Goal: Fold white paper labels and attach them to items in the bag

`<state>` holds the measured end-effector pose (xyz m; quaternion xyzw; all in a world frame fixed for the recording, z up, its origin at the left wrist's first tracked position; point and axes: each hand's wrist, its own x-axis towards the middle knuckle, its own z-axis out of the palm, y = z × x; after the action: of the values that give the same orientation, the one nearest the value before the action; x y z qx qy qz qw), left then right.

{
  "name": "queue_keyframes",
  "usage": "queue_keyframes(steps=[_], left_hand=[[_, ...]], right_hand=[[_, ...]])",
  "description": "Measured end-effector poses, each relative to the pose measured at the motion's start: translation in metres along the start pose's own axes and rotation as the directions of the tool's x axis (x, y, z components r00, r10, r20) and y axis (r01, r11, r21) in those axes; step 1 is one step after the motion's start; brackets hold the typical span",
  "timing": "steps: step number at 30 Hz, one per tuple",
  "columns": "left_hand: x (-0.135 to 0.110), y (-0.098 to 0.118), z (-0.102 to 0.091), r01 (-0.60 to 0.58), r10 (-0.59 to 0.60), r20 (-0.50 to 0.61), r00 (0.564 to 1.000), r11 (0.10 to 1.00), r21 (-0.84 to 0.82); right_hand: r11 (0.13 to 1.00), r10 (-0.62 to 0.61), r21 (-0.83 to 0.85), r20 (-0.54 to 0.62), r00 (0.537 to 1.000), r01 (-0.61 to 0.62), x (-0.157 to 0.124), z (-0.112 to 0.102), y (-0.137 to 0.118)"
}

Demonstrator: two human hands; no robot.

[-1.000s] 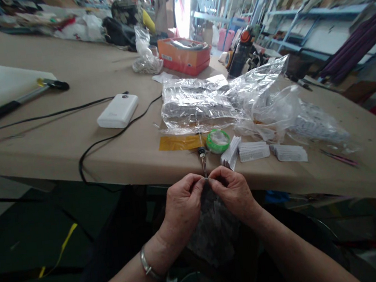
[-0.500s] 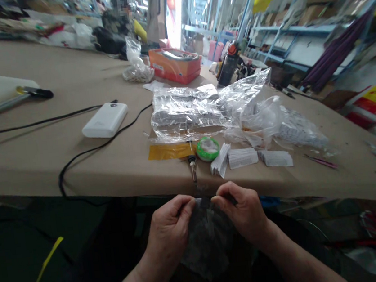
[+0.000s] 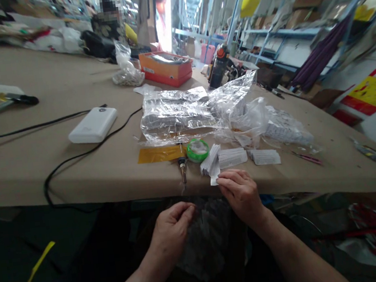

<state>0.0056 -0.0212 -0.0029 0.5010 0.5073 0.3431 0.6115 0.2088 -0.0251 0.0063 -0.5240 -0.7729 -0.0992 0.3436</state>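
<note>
My right hand (image 3: 241, 193) is at the table edge, its thumb and fingers closed on a white paper label (image 3: 214, 179) at the near end of a fanned label stack (image 3: 210, 162). Below the edge my left hand (image 3: 172, 226) is pinched shut; whatever lies between its fingertips is too small to make out. A translucent plastic bag (image 3: 204, 243) hangs in shadow between the hands, over my lap. Just beyond my left hand, a tool like a soldering iron (image 3: 183, 171) points its metal tip at the edge, beside amber tape (image 3: 160, 153).
A green-rimmed round tin (image 3: 197, 150) and two more label stacks (image 3: 232, 157) (image 3: 265, 156) line the front. Behind them lies crumpled clear plastic (image 3: 178, 115). A white power bank (image 3: 93, 124) with a black cable (image 3: 75, 162) is left; pink tweezers (image 3: 307, 158) are right. A person (image 3: 107, 25) sits beyond.
My right hand has left the bag's edge, risen to the label stack and taken hold of a label. My left hand stays low and pinched. The whole view has shifted slightly.
</note>
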Motion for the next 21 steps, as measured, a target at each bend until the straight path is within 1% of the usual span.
queue_keyframes(steps=[1, 2, 3, 5, 6, 7, 9, 11, 12, 14, 16, 17, 19, 21], left_hand=[[0.0, 0.004, 0.007, 0.069, -0.066, 0.035, 0.997, 0.993, -0.098], [-0.001, 0.008, 0.013, 0.145, -0.13, 0.082, 0.988, 0.964, -0.222], [-0.001, 0.011, 0.02, 0.22, -0.178, 0.149, 0.973, 0.912, -0.347], [0.0, 0.016, 0.032, 0.325, -0.206, 0.269, 0.941, 0.771, -0.548], [0.001, 0.017, 0.037, 0.35, -0.198, 0.304, 0.932, 0.712, -0.609], [0.002, 0.017, 0.041, 0.359, -0.192, 0.316, 0.929, 0.673, -0.647], [0.005, 0.017, 0.046, 0.353, -0.205, 0.292, 0.934, 0.651, -0.672], [0.006, 0.016, 0.047, 0.348, -0.232, 0.261, 0.937, 0.673, -0.653], [0.007, 0.017, 0.047, 0.353, -0.253, 0.246, 0.935, 0.692, -0.63], [0.005, 0.018, 0.047, 0.375, -0.306, 0.217, 0.927, 0.732, -0.569], [0.003, 0.02, 0.047, 0.402, -0.352, 0.196, 0.915, 0.761, -0.51], [0.002, 0.021, 0.047, 0.41, -0.366, 0.189, 0.911, 0.768, -0.491], [0.001, 0.02, 0.047, 0.415, -0.372, 0.186, 0.909, 0.774, -0.479], [0.0, 0.018, 0.048, 0.422, -0.381, 0.186, 0.906, 0.774, -0.473]], right_hand=[[0.999, -0.018, 0.037, -0.015, 1.0, 0.019, -0.002, -0.003, -0.002], [0.996, -0.041, 0.075, -0.027, 0.999, 0.043, -0.004, -0.006, -0.006], [0.991, -0.069, 0.112, -0.027, 0.997, 0.072, -0.006, -0.01, -0.011], [0.975, -0.13, 0.181, -0.005, 0.992, 0.129, -0.013, -0.017, -0.023], [0.966, -0.159, 0.208, 0.012, 0.987, 0.153, -0.017, -0.02, -0.029], [0.958, -0.187, 0.229, 0.032, 0.982, 0.175, -0.02, -0.023, -0.034], [0.946, -0.229, 0.25, 0.059, 0.972, 0.208, -0.025, -0.026, -0.039], [0.949, -0.227, 0.24, 0.074, 0.971, 0.203, -0.025, -0.026, -0.034], [0.961, -0.195, 0.213, 0.077, 0.978, 0.175, -0.023, -0.026, -0.028], [0.994, -0.068, 0.096, 0.079, 0.995, 0.06, -0.016, -0.023, -0.011], [0.994, 0.083, -0.076, 0.093, 0.992, -0.077, -0.009, -0.019, 0.006], [0.981, 0.135, -0.154, 0.109, 0.985, -0.118, -0.006, -0.017, 0.013], [0.954, 0.186, -0.263, 0.154, 0.97, -0.141, -0.004, -0.014, 0.023], [0.949, 0.178, -0.29, 0.177, 0.968, -0.122, -0.006, -0.011, 0.028]])
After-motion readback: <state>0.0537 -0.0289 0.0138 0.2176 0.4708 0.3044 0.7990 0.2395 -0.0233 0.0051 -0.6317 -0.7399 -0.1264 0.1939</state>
